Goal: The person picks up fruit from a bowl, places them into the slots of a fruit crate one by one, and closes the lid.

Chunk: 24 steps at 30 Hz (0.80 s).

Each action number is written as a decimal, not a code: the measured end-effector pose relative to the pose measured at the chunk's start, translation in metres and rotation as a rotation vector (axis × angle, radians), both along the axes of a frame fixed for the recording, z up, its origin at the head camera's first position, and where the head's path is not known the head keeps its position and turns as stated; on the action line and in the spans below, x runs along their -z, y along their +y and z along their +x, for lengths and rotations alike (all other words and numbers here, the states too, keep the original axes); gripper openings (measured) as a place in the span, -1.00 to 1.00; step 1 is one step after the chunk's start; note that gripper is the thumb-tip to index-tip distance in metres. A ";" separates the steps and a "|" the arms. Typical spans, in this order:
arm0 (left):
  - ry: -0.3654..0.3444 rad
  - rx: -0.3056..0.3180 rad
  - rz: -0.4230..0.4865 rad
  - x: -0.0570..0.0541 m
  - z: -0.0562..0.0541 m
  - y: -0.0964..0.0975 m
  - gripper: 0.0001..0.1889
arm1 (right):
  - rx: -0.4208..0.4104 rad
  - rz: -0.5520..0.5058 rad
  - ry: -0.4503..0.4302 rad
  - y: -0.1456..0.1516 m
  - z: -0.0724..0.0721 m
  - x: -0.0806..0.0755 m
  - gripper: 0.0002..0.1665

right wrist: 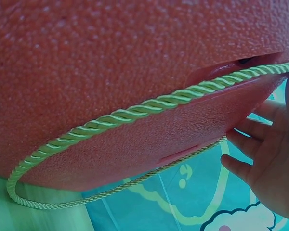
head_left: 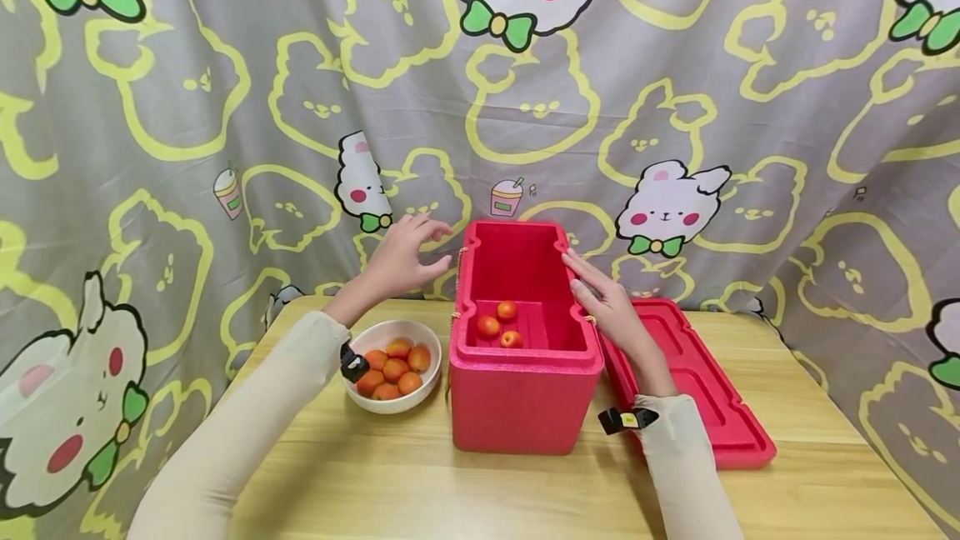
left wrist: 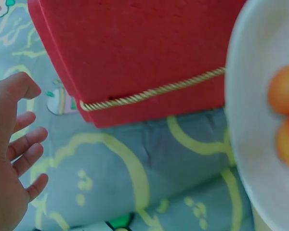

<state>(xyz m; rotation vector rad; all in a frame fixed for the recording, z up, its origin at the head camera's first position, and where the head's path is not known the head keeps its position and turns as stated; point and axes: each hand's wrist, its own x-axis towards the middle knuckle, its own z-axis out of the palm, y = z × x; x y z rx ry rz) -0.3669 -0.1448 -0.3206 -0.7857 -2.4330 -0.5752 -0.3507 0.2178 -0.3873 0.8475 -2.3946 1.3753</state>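
Fruit (head_left: 394, 369) in orange tones is crowding a white bowl (head_left: 395, 408) on a wooden table (head_left: 360, 473), while three more pieces (head_left: 488, 327) are lying on the floor of an open-topped red box (head_left: 517, 407), toward its near end. A person's left hand (head_left: 405, 257) is hovering beyond the bowl and just beside the box's left rim, its grip released, fingers loosely bent and carrying nothing. The right hand (head_left: 611, 311) is resting its extended fingers on the box's right rim, touching it without clasping it. A twisted golden cord (left wrist: 154, 91) is running along the box's left wall; another cord (right wrist: 135, 113) is looping along the right. A red lid (head_left: 708, 394) is lying on the table to the box's right, partly behind the right forearm. Behind, a gray curtain (head_left: 525, 127) printed with cartoon animals is hanging in folds.
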 end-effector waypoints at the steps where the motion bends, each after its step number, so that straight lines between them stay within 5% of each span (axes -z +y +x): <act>1: -0.008 0.002 0.000 0.003 0.001 -0.004 -0.62 | -0.003 0.001 0.001 0.000 0.000 0.000 -0.36; 9: -0.027 0.017 -0.089 0.035 0.006 -0.030 -0.67 | 0.002 -0.001 -0.009 0.002 0.000 0.002 -0.36; 15: -0.105 0.043 -0.176 0.061 0.013 -0.040 -0.63 | 0.003 -0.006 -0.015 0.001 0.000 0.002 -0.37; 24: -0.148 0.073 -0.275 0.084 0.020 -0.047 -0.67 | 0.009 -0.009 -0.020 -0.001 0.001 0.000 -0.37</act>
